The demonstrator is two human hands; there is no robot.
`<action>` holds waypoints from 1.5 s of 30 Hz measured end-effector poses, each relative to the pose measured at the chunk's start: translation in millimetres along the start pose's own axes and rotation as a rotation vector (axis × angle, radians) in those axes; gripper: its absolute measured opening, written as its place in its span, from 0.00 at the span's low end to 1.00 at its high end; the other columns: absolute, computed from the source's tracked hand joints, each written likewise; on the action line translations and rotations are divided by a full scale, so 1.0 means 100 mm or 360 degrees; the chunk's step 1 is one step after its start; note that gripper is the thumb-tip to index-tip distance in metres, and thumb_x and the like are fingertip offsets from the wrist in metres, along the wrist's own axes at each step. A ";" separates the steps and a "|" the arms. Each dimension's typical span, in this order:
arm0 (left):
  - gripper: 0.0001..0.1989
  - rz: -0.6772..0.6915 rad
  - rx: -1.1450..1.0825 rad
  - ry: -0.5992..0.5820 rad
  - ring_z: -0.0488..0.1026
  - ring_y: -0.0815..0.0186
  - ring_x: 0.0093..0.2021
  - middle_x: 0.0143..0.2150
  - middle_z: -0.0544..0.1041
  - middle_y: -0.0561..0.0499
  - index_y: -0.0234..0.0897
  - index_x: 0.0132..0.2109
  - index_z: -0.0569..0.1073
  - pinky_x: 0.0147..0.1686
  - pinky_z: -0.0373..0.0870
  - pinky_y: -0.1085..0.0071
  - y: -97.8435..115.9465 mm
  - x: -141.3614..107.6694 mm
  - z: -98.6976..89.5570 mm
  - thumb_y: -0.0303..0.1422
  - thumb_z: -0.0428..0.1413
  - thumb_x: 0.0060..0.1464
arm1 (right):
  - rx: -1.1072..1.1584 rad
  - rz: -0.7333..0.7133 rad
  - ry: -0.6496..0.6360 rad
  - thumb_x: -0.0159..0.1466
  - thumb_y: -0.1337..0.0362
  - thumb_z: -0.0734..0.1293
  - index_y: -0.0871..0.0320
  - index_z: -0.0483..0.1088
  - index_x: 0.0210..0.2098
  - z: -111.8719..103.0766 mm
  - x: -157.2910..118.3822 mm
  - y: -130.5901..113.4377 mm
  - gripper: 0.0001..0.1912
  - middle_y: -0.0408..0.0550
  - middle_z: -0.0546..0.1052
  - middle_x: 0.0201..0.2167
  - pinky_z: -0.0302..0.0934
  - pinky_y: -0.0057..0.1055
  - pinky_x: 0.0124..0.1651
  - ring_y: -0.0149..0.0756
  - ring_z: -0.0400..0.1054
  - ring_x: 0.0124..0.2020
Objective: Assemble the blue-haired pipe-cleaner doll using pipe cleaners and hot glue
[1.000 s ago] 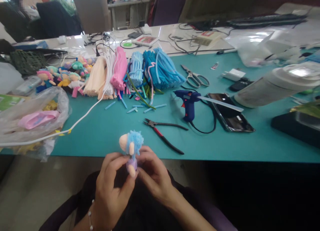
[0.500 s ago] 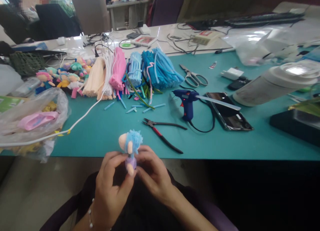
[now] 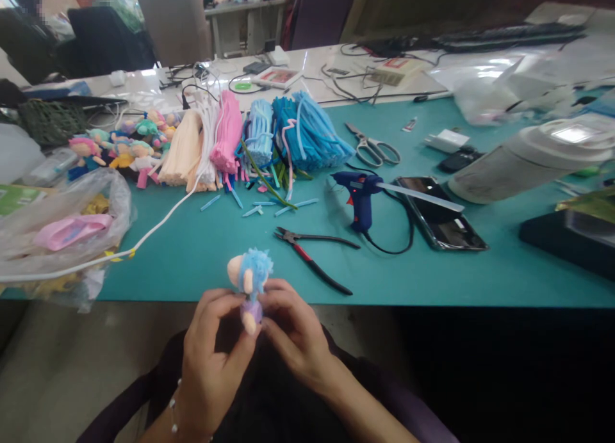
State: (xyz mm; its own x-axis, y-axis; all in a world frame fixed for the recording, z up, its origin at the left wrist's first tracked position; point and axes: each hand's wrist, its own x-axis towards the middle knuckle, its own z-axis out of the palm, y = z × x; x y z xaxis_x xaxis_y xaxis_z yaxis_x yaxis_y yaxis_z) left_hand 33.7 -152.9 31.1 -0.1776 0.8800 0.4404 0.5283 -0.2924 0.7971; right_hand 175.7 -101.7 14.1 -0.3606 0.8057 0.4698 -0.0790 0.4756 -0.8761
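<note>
A small doll (image 3: pixel 252 286) with fluffy blue hair, a peach face and a purple lower body is held upright just past the table's front edge, its face toward the left. My left hand (image 3: pixel 214 350) pinches its lower body from the left with thumb and fingers. From the right, my right hand (image 3: pixel 295 334) grips it too, fingertips behind the hair and thumb near the base. Pliers (image 3: pixel 307 257) with red and black handles lie on the green mat (image 3: pixel 182 264) beyond my hands.
A blue glue gun (image 3: pixel 360 196) stands beside a phone (image 3: pixel 439 216). Scissors (image 3: pixel 375 148), pipe cleaner bundles (image 3: pixel 259 136), finished dolls (image 3: pixel 129 145) and a plastic bag (image 3: pixel 67 232) lie farther back and left. At right leans a white cup (image 3: pixel 519 161).
The doll has tilted or shifted very slightly to the left in my fingers. Both hands stay in nearly the same place.
</note>
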 end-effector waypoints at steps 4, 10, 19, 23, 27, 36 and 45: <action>0.10 -0.0037 -0.0011 0.0016 0.75 0.63 0.43 0.41 0.75 0.47 0.40 0.44 0.72 0.41 0.76 0.68 0.00 0.00 0.00 0.25 0.57 0.55 | -0.0013 -0.0025 0.0000 0.65 0.73 0.62 0.51 0.65 0.48 0.00 0.01 -0.01 0.14 0.49 0.71 0.45 0.66 0.31 0.50 0.34 0.69 0.48; 0.08 -0.0085 -0.0074 0.0050 0.76 0.61 0.42 0.40 0.77 0.47 0.39 0.42 0.74 0.40 0.77 0.67 -0.03 0.00 0.00 0.28 0.58 0.54 | -0.0048 -0.0037 -0.0024 0.66 0.73 0.62 0.52 0.65 0.47 0.00 0.01 -0.01 0.13 0.50 0.71 0.45 0.67 0.33 0.49 0.35 0.69 0.47; 0.09 -0.0171 -0.0158 0.0034 0.77 0.61 0.43 0.40 0.77 0.46 0.39 0.43 0.74 0.41 0.77 0.66 -0.05 0.00 -0.01 0.28 0.59 0.54 | -0.0110 -0.0030 -0.0015 0.65 0.72 0.61 0.53 0.65 0.46 -0.01 0.01 -0.02 0.11 0.51 0.72 0.44 0.68 0.35 0.47 0.37 0.70 0.46; 0.11 -0.0208 -0.0197 0.0060 0.78 0.60 0.43 0.41 0.78 0.46 0.39 0.45 0.73 0.41 0.78 0.67 -0.05 -0.02 0.01 0.28 0.60 0.53 | -0.0100 -0.0023 -0.0008 0.65 0.72 0.62 0.52 0.66 0.46 -0.02 0.01 -0.01 0.13 0.50 0.72 0.44 0.69 0.35 0.47 0.37 0.70 0.46; 0.15 -0.0174 -0.0203 0.0090 0.78 0.63 0.42 0.41 0.77 0.48 0.40 0.48 0.71 0.39 0.78 0.71 -0.03 -0.05 0.03 0.26 0.60 0.53 | -0.0097 -0.0039 -0.0015 0.65 0.73 0.62 0.52 0.65 0.47 -0.02 0.01 0.00 0.14 0.50 0.72 0.44 0.69 0.35 0.47 0.37 0.70 0.46; 0.13 -0.0155 -0.0187 0.0063 0.77 0.61 0.43 0.44 0.77 0.45 0.39 0.47 0.73 0.41 0.78 0.67 -0.08 -0.07 0.01 0.27 0.59 0.53 | -0.0240 -0.0075 -0.0066 0.64 0.75 0.61 0.52 0.64 0.50 -0.04 0.02 -0.07 0.17 0.51 0.70 0.46 0.68 0.35 0.49 0.38 0.69 0.48; 0.09 -0.0598 -0.0655 0.0182 0.78 0.63 0.43 0.43 0.78 0.47 0.38 0.44 0.74 0.44 0.75 0.70 -0.12 -0.09 0.05 0.30 0.59 0.54 | -0.0520 -0.0125 -0.0003 0.62 0.75 0.62 0.53 0.63 0.53 0.03 0.00 -0.17 0.21 0.54 0.72 0.46 0.71 0.37 0.46 0.41 0.71 0.47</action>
State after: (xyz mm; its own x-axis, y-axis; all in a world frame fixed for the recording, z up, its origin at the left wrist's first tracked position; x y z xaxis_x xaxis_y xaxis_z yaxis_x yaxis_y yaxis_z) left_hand 33.2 -155.1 14.9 -0.3917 0.9123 0.1194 0.0484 -0.1091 0.9928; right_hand 174.1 -110.7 28.7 -0.3667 0.7617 0.5341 0.1956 0.6244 -0.7562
